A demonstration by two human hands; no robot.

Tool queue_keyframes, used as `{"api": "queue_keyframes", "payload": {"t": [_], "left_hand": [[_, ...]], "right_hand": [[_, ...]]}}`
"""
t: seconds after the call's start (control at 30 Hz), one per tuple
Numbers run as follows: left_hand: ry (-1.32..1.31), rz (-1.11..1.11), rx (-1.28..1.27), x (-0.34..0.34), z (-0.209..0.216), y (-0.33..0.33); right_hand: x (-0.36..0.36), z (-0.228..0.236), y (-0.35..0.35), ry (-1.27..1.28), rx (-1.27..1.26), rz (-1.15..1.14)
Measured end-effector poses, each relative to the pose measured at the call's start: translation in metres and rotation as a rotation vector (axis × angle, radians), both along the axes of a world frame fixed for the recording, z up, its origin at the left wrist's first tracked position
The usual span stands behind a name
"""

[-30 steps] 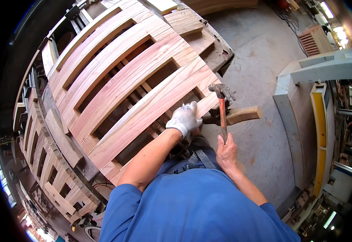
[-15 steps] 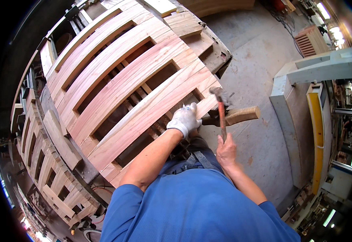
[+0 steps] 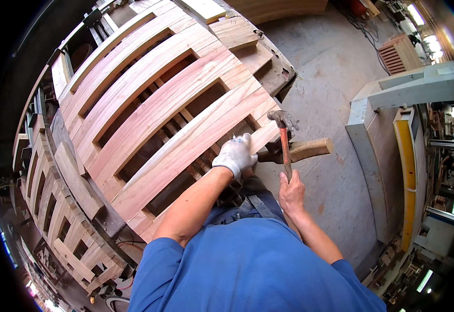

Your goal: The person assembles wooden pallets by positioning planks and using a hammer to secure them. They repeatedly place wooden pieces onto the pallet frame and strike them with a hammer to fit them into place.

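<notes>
My right hand, bare, grips the lower handle of a claw hammer with a reddish shaft. Its metal head is raised beside the near right corner of a slatted wooden panel. My left hand, in a whitish glove, rests closed at that corner. Thin pointed bits show at its fingers, too small to name. Just right of the glove, a thick wooden handle sticks out from a dark metal part at the panel's edge, partly behind the hammer.
Rusty bars show through the panel's slots. A second slatted panel stands at left, near a loose board. Wood blocks lie beyond the panel. A grey machine frame with a yellow strip stands at right on concrete floor.
The hammer, blurred before, now shows sharply and has shifted only slightly. My left hand stays at the panel corner. The whole view has drifted a little.
</notes>
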State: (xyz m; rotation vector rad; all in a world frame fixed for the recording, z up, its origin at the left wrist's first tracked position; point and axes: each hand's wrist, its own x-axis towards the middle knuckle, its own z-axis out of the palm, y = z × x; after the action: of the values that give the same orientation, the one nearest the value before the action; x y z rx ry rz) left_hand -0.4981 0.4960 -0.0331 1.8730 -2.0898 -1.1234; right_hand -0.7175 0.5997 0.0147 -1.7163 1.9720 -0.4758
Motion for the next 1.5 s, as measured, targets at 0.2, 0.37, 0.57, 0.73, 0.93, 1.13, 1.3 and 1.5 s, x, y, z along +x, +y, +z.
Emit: {"api": "queue_keyframes", "payload": {"t": [0.2, 0.37, 0.57, 0.73, 0.93, 1.13, 1.3, 1.5], "left_hand": [[-0.012, -0.007, 0.019, -0.001, 0.007, 0.000], [-0.005, 0.026, -0.008, -0.002, 0.004, 0.002], [-0.029, 0.070, 0.068, -0.002, 0.015, 0.000], [-0.051, 0.095, 0.072, -0.009, 0.012, -0.004], [-0.076, 0.107, 0.020, -0.016, 0.010, -0.004], [-0.095, 0.083, 0.047, -0.011, 0.016, -0.008], [-0.060, 0.131, -0.213, -0.009, 0.029, -0.002], [-0.246, 0.318, -0.626, 0.035, 0.042, -0.070]], "right_hand": [[-0.009, 0.003, -0.007, -0.095, 0.032, -0.004], [-0.033, 0.050, -0.028, -0.276, -0.048, -0.001], [-0.133, 0.110, -0.115, -0.330, -0.017, 0.227], [-0.156, 0.094, -0.204, -0.205, -0.100, 0.403], [-0.168, 0.025, -0.258, 0.103, -0.011, 0.623], [-0.168, 0.005, -0.271, 0.219, 0.036, 0.759], [-0.160, 0.020, -0.273, 0.211, 0.088, 0.731], [-0.144, 0.025, -0.264, 0.064, 0.174, 0.508]]}}
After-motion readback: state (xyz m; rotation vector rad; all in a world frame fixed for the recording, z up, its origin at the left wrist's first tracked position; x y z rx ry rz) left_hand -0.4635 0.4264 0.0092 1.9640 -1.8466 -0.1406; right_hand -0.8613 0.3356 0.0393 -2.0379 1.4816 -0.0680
